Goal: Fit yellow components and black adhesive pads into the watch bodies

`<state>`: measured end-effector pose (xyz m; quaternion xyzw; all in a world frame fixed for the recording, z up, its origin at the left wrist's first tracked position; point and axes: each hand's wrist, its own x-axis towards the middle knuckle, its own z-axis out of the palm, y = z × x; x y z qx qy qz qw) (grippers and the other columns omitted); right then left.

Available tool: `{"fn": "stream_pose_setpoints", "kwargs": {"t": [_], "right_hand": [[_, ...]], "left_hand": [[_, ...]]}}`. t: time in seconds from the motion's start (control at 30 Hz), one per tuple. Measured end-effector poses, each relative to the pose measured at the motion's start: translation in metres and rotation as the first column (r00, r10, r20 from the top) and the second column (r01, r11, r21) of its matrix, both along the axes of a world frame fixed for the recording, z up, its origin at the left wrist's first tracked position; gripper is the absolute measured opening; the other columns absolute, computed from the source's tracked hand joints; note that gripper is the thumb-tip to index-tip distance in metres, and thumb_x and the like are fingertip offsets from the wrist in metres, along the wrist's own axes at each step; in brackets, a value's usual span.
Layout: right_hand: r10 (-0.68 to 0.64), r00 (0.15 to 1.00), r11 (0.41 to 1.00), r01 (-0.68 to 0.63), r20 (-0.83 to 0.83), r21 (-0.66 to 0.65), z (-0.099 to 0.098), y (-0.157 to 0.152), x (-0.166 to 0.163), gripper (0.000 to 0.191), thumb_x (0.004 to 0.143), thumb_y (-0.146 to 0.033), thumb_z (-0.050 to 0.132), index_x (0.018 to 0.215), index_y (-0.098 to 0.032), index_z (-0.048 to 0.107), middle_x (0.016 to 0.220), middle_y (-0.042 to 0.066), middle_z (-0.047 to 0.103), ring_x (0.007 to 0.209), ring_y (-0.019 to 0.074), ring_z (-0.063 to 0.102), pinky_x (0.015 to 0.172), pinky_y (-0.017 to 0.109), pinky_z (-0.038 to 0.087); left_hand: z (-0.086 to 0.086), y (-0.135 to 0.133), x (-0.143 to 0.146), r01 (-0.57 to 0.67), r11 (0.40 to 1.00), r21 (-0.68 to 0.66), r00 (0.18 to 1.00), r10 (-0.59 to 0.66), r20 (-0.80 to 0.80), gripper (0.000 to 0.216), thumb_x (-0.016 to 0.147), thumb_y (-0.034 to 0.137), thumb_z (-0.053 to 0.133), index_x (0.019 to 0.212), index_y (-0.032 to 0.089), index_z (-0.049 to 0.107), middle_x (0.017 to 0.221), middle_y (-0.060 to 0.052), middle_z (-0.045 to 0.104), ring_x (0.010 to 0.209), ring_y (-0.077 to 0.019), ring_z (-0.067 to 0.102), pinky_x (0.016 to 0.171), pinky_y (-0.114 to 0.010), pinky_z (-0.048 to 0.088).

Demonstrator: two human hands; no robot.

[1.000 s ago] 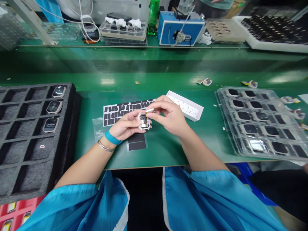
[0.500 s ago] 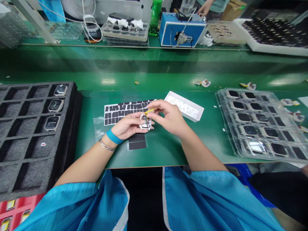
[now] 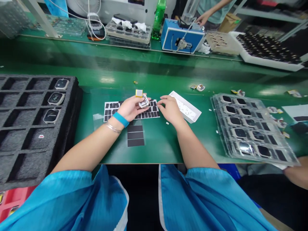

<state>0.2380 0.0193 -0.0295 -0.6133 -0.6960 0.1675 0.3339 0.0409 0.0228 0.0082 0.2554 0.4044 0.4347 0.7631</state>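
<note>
Wider gap between left hand and right hand than a moment earlier: right open and empty, just beside a white tray; left clamped on a small white-framed watch module, above a black pad sheet on the green counter. Small yellow-edged square piece just past the left fingers, contact unclear. Module probably light, stiff and fragile, best gripped by its rim.

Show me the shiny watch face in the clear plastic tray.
The watch face in the row nearest the person in the clear plastic tray: it gleams bright, while the others look dark.
</note>
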Motion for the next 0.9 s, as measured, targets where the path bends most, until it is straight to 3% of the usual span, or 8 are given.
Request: {"fn": "stream_pose_setpoints", "kwargs": {"t": [0.17, 0.27, 0.37, 0.53, 0.73, 0.9], "right_hand": [[-0.041, 0.993, 0.999, 0.039, 0.110, 0.020, -0.012, -0.001, -0.010, 0.005, 0.078, -0.017, 0.071, 0.082, -0.017, 0.072, 0.116, 0.013, 0.055, 0.113, 0.0318, 0.051, 0.107, 0.055, 0.038], [-0.045, 0.993, 0.999, 0.043, 0.112, 0.014, -0.015, 0.001, -0.011, 0.007, 0.074, -0.015, 0.073, 0.081, -0.016, 0.071, 0.110, 0.012, 0.054, 0.108, 0.0298, 0.052, 0.103, 0.051, 0.041], [-0.007, 0.998, 1.000, 0.008, 0.069, -0.007, -0.014, 0.003, -0.010, 0.005, 0.075, -0.012, 0.069, 0.076, -0.017, 0.070, 0.099, 0.008, 0.055, 0.099, 0.0257, 0.055, 0.098, 0.046, 0.045], [0.040, 0.998, 0.997, -0.037, 0.045, -0.061, -0.007, 0.000, -0.011, 0.008, 0.080, -0.011, 0.064, 0.075, -0.017, 0.067, 0.092, 0.005, 0.055, 0.087, 0.0201, 0.056, 0.090, 0.039, 0.048], [0.134, 0.977, 0.991, -0.131, 0.169, -0.034, 0.002, -0.009, -0.016, 0.011, 0.083, -0.010, 0.057, 0.079, -0.017, 0.064, 0.090, 0.006, 0.058, 0.082, 0.0202, 0.056, 0.080, 0.035, 0.046], [0.142, 0.978, 0.985, -0.125, 0.155, -0.118, 0.010, -0.013, -0.019, 0.012, 0.084, -0.010, 0.056, 0.079, -0.019, 0.063, 0.085, 0.005, 0.063, 0.078, 0.0200, 0.059, 0.077, 0.035, 0.046]], "left_hand": [[-0.008, 0.007, 0.017, -0.029, 1.000, 0.009, 0.997, 0.028, 0.076, 0.022, 0.078, 0.013, 0.063, 0.099, 0.019, 0.064, 0.100, -0.005, 0.074, 0.099, -0.0185, 0.066, 0.101, -0.050, 0.047], [-0.012, -0.002, 0.020, 0.044, 0.999, 0.031, 0.995, -0.047, 0.085, 0.027, 0.075, 0.014, 0.067, 0.101, 0.018, 0.064, 0.100, -0.007, 0.074, 0.101, -0.0204, 0.066, 0.101, -0.052, 0.046], [-0.013, -0.006, 0.018, 0.092, 0.993, 0.077, 0.993, -0.097, 0.071, 0.030, 0.074, 0.015, 0.068, 0.103, 0.017, 0.065, 0.098, -0.007, 0.074, 0.099, -0.0208, 0.067, 0.100, -0.051, 0.046], [-0.019, 0.002, 0.012, -0.032, 0.996, 0.086, 0.997, 0.026, 0.072, 0.030, 0.074, 0.016, 0.067, 0.104, 0.018, 0.063, 0.099, -0.005, 0.074, 0.103, -0.0203, 0.065, 0.099, -0.047, 0.047], [-0.024, 0.005, 0.012, -0.044, 0.996, 0.081, 0.998, 0.040, 0.054, 0.031, 0.074, 0.018, 0.068, 0.104, 0.020, 0.063, 0.100, -0.005, 0.074, 0.104, -0.0203, 0.064, 0.096, -0.044, 0.047], [-0.023, 0.004, 0.012, -0.047, 0.996, 0.076, 0.997, 0.043, 0.063, 0.030, 0.074, 0.017, 0.068, 0.103, 0.019, 0.063, 0.099, -0.006, 0.073, 0.103, -0.0205, 0.063, 0.095, -0.043, 0.047]]}}
